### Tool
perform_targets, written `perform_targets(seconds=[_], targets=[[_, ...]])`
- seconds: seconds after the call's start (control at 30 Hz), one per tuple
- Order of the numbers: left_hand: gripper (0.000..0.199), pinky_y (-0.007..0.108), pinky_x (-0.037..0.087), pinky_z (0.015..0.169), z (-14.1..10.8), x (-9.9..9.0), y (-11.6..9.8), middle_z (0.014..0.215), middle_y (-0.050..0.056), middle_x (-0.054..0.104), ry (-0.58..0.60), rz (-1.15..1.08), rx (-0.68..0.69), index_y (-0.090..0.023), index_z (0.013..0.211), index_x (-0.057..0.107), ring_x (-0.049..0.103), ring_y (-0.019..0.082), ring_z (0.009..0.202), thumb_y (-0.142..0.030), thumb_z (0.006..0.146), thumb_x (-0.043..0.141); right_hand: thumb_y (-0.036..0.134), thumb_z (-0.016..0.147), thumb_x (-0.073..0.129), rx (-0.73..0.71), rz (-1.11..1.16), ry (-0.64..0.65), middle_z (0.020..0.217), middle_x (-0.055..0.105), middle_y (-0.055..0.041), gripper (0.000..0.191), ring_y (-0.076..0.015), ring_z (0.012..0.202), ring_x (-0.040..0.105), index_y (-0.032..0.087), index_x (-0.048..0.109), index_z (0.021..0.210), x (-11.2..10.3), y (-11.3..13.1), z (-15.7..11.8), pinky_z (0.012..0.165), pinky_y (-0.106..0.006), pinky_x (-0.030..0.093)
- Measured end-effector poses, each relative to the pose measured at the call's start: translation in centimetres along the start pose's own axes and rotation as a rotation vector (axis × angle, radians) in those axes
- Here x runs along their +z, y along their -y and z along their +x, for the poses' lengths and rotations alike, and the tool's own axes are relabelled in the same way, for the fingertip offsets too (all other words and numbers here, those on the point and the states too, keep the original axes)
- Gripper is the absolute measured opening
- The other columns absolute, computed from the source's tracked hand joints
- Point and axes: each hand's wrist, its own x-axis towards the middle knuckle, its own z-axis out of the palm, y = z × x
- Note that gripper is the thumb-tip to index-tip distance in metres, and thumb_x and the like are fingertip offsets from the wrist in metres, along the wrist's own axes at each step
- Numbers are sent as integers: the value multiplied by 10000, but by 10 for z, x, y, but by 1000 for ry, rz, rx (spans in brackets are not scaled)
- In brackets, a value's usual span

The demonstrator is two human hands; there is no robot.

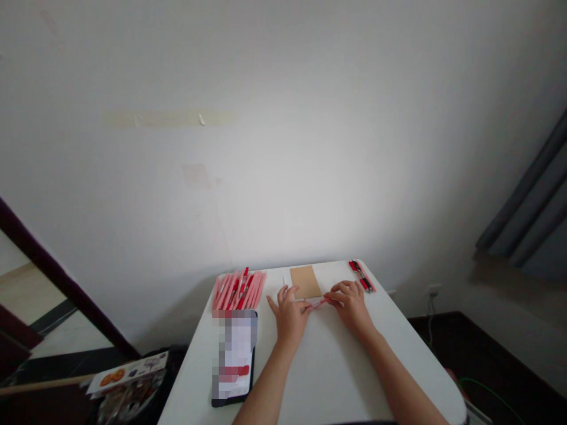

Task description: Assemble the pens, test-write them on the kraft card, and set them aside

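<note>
A slim pink pen [317, 304] spans the gap between my two hands over the white table [328, 366]. The fingertips of my left hand [290, 317] pinch its left end, with the other fingers raised. My right hand [352, 304] pinches the opposite end between thumb and fingers. Just beyond the pen lies a flat brown card or pad [305, 281]. A small white stick-like item [284, 280] sits behind my left hand. To the left is a pile of pink and red pens [239, 290]. Several red, black and pink pens [362, 276] rest at the far right corner.
A phone or tablet [234, 357] with a lit, partly blurred screen lies at the table's left side. A pale wall [283, 147] rises behind the table. On the floor at left stands a dark bin [133, 401] with a printed box [128, 372] on top.
</note>
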Motion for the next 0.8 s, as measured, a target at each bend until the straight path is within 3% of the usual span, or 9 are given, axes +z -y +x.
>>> perform_targets(seconds=[0.53,0.8], targets=[[78,717,42,1097,-2,-3,-3,1298,9,573,-60,19,57,-327,800,741,349,312,1328,-301,739,699,256,868,578,-17,16,-41,966,685,-24,187,-233,1005,492,350,727,932,6,-7,-1,963,-458,313],[44,686,31,1121,-3,-3,-5,1284,6,573,-87,39,85,-289,765,716,360,286,1331,-279,751,676,291,876,529,163,30,-55,945,688,-62,216,-258,984,493,274,733,943,5,-20,-2,902,-439,355]])
